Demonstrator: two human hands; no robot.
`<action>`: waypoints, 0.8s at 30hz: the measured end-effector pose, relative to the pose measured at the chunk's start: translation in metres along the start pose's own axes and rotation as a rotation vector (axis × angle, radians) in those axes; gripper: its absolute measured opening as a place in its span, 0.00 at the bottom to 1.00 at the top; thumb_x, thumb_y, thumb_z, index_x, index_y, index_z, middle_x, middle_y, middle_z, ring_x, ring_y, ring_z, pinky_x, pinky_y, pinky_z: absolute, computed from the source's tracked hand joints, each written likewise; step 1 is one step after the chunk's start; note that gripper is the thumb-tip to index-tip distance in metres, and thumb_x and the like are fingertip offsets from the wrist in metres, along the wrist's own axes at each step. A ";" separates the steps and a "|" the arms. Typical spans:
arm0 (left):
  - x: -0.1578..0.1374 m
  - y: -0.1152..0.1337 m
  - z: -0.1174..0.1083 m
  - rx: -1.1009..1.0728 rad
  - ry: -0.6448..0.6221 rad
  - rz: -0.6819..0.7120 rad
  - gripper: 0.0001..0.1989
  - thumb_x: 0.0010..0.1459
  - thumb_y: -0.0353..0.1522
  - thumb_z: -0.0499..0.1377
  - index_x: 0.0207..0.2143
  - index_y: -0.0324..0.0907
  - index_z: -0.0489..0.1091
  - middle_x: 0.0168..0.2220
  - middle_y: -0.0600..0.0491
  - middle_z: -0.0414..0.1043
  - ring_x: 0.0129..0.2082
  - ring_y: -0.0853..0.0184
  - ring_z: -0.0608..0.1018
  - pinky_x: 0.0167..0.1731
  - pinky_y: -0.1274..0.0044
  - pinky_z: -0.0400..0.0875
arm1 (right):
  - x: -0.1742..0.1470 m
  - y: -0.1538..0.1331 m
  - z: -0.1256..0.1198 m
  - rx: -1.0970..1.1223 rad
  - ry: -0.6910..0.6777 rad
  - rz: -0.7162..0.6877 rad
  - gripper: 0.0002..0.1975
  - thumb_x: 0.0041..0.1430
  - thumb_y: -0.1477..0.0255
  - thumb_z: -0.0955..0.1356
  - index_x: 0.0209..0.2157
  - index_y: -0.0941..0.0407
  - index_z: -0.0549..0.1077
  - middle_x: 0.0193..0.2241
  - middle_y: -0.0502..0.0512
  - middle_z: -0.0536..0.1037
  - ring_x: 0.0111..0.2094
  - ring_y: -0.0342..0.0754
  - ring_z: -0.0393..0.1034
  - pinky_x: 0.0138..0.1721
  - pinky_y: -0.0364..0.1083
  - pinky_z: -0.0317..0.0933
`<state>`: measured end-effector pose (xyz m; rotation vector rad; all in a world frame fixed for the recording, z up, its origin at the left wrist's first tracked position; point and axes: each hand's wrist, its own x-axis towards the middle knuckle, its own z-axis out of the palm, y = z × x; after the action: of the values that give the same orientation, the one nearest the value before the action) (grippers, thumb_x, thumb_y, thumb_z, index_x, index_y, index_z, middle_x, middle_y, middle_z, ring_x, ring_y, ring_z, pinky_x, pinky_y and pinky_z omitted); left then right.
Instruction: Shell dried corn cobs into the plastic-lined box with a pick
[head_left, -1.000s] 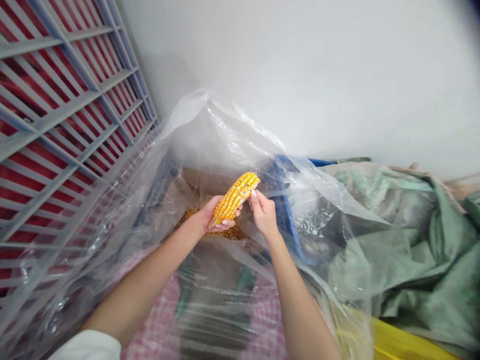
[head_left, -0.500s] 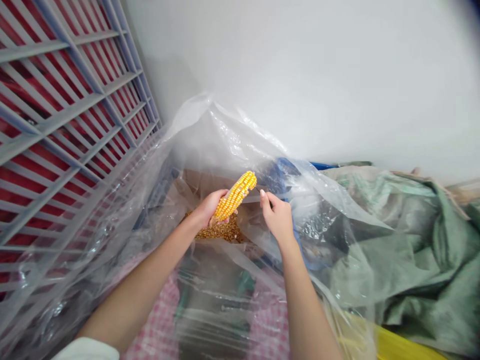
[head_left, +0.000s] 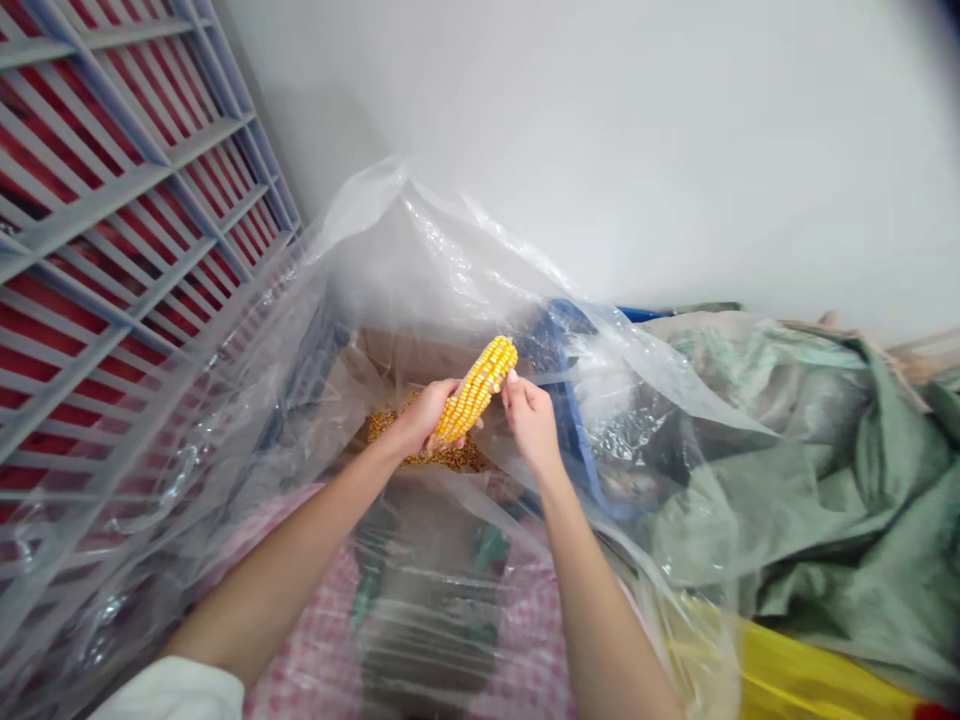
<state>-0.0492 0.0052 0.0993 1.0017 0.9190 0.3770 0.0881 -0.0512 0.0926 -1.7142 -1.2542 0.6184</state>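
Note:
An ear of corn [head_left: 480, 388] with yellow kernels slants up to the right, its tip pointing away from me. My left hand [head_left: 433, 412] is wrapped round its lower end. At the upper right side of the ear, my right hand [head_left: 529, 412] is closed with its fingertips against the kernels. The thin dark tool glimpsed in that hand a moment earlier is mostly hidden now. Below the ear, loose corn kernels [head_left: 454, 459] lie in the bottom of a clear plastic sheet or bag [head_left: 420, 245] that spreads around both arms.
A slatted plastic crate [head_left: 161, 165] with red behind it rises at the left. To the right are a blue bin edge [head_left: 576, 420], a crumpled green sack [head_left: 847, 500] and a yellow piece [head_left: 810, 670]. A pale wall [head_left: 600, 140] stands behind.
My right hand has moved left and come up against the corn, where there was a gap before. The left hand keeps its hold. The view has shifted slightly.

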 end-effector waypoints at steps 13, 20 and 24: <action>-0.004 0.010 -0.015 -0.318 -0.218 -0.173 0.18 0.54 0.36 0.41 0.34 0.34 0.65 0.16 0.50 0.68 0.07 0.68 0.65 0.03 0.81 0.52 | 0.003 -0.003 -0.012 -0.125 -0.010 -0.222 0.21 0.59 0.59 0.54 0.18 0.56 0.55 0.15 0.45 0.54 0.18 0.37 0.49 0.22 0.39 0.44; -0.004 0.018 -0.017 0.062 0.172 0.003 0.18 0.55 0.37 0.44 0.31 0.35 0.67 0.16 0.51 0.69 0.10 0.69 0.68 0.08 0.80 0.59 | 0.002 -0.010 -0.030 -0.337 0.054 -0.115 0.22 0.59 0.58 0.53 0.17 0.56 0.56 0.14 0.46 0.55 0.18 0.38 0.48 0.22 0.40 0.42; -0.004 0.015 -0.019 0.139 0.197 0.046 0.14 0.53 0.38 0.47 0.27 0.38 0.65 0.17 0.54 0.66 0.14 0.70 0.69 0.13 0.80 0.62 | 0.004 -0.012 -0.033 -0.434 -0.026 -0.109 0.23 0.58 0.58 0.54 0.16 0.56 0.58 0.13 0.46 0.56 0.18 0.39 0.49 0.23 0.40 0.43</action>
<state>-0.0651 0.0205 0.1099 1.1285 1.1129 0.4614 0.1102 -0.0581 0.1186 -1.9720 -1.5732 0.3175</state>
